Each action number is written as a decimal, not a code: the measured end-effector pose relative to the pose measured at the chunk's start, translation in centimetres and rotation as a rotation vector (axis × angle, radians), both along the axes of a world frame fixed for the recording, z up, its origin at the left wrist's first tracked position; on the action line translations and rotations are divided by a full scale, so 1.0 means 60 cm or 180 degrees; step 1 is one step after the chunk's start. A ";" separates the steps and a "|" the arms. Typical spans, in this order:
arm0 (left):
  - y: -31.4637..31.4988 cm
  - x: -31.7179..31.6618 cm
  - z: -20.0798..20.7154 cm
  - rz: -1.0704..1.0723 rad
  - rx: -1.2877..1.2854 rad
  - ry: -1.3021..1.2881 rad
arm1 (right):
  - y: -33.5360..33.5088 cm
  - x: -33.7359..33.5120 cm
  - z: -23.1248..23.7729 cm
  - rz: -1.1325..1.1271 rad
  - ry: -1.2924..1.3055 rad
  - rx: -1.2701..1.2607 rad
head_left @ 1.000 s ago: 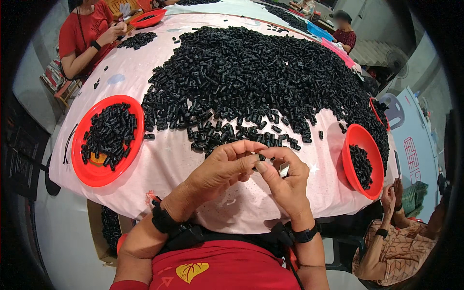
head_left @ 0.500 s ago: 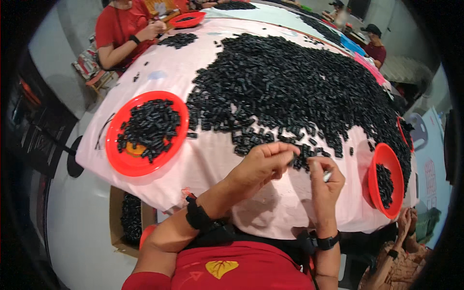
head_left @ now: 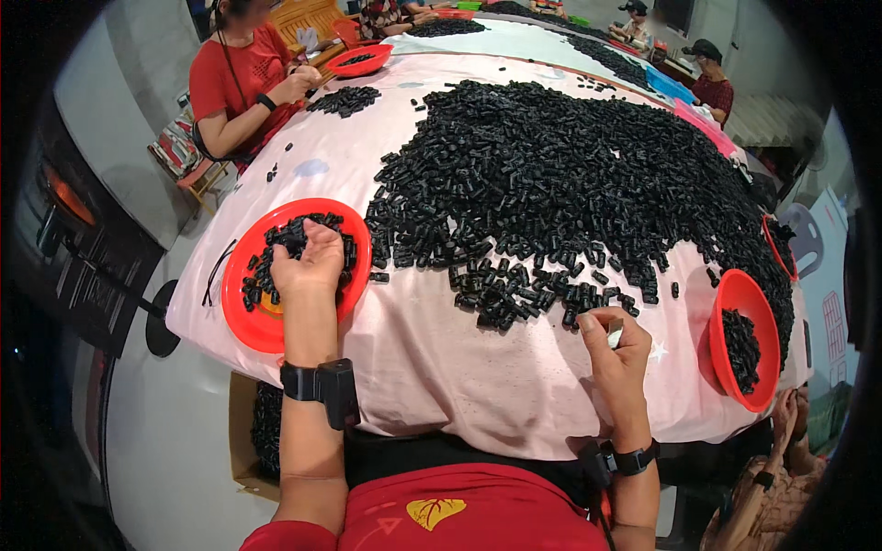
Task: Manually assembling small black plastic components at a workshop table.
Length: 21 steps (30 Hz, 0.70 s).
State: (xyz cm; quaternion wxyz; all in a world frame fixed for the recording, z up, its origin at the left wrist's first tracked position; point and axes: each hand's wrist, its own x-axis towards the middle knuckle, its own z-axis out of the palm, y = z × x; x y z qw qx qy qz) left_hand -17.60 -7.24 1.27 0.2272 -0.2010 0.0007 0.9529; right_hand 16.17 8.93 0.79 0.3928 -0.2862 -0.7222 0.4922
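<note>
Many small black cylindrical parts lie in a large pile (head_left: 551, 165) on the pale pink tablecloth (head_left: 413, 367), with a looser cluster (head_left: 524, 289) at its near edge. My left hand (head_left: 315, 257) is over a red plate (head_left: 241, 317) heaped with the same black parts (head_left: 257, 285); its thumb and fingers are apart, and its fingertips reach the heap. My right hand (head_left: 620, 354) stays just in front of the loose cluster. Its fingers are closed on a small white and greyish thing (head_left: 615, 336), mostly hidden by them.
A red bowl (head_left: 767, 367) of black parts stands tilted at the right. A cardboard box (head_left: 243, 432) with black parts sits below the table's left side. One person in red (head_left: 243, 83) works at the far left; another person's hands (head_left: 785, 418) show at the lower right.
My left hand has moved from beside my right hand leftward to the red plate, and its fingers have parted. My right hand has stayed nearly in place, still closed on the white thing.
</note>
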 end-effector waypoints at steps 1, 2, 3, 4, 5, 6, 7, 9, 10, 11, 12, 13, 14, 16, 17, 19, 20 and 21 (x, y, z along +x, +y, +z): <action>0.004 0.002 0.000 0.0047 -0.0141 0.0124 | -0.001 0.000 0.001 -0.0009 0.0000 0.0005; 0.012 0.008 -0.002 0.0039 -0.0134 0.0124 | -0.001 0.001 0.001 -0.0028 -0.0007 0.0015; 0.026 0.021 -0.002 -0.0376 -0.0482 0.0987 | -0.001 0.000 0.000 -0.0047 -0.0020 0.0022; 0.043 0.042 0.006 -0.0786 -0.0823 0.1853 | -0.002 0.000 0.001 -0.0050 -0.0024 0.0028; 0.058 0.071 0.012 -0.1132 -0.1378 0.2564 | -0.003 -0.001 0.001 -0.0051 -0.0028 -0.0005; 0.075 0.110 0.022 -0.1484 -0.1938 0.3269 | -0.001 -0.002 -0.002 -0.0056 -0.0037 -0.0040; 0.088 0.144 0.031 -0.1721 -0.2506 0.4010 | 0.000 -0.002 -0.003 -0.0064 -0.0041 -0.0031; 0.111 0.193 0.014 -0.1895 -0.3253 0.5228 | 0.003 0.001 -0.011 -0.0018 -0.0033 0.0044; 0.117 0.204 -0.007 -0.1813 -0.3447 0.5703 | 0.002 0.001 -0.009 -0.0020 -0.0034 0.0043; 0.121 0.206 -0.026 -0.1816 -0.3446 0.5703 | 0.001 0.001 -0.005 0.0018 -0.0095 0.0071; 0.128 0.209 -0.038 -0.1145 -0.3953 0.6615 | 0.001 0.001 -0.002 0.0041 -0.0160 0.0099; 0.132 0.210 -0.046 -0.0346 -0.4424 0.7481 | 0.001 0.002 0.000 0.0026 -0.0166 0.0097; 0.132 0.210 -0.052 -0.0356 -0.4406 0.7486 | 0.001 0.003 0.002 0.0062 -0.0268 0.0040; 0.128 0.218 -0.042 -0.0967 -0.4468 0.7112 | 0.002 0.005 0.001 0.0075 -0.0382 -0.0028; 0.128 0.218 -0.044 -0.0717 -0.4406 0.7186 | 0.002 0.004 -0.002 0.0101 -0.0382 0.0013; 0.129 0.223 -0.038 -0.0977 -0.4288 0.6691 | 0.001 0.002 0.000 0.0120 -0.0392 0.0077; 0.129 0.227 -0.033 -0.1221 -0.4172 0.6197 | 0.000 0.002 0.004 0.0133 -0.0452 -0.0032; 0.127 0.232 -0.024 -0.1723 -0.3683 0.5715 | -0.002 0.003 0.007 0.0149 -0.0515 -0.0139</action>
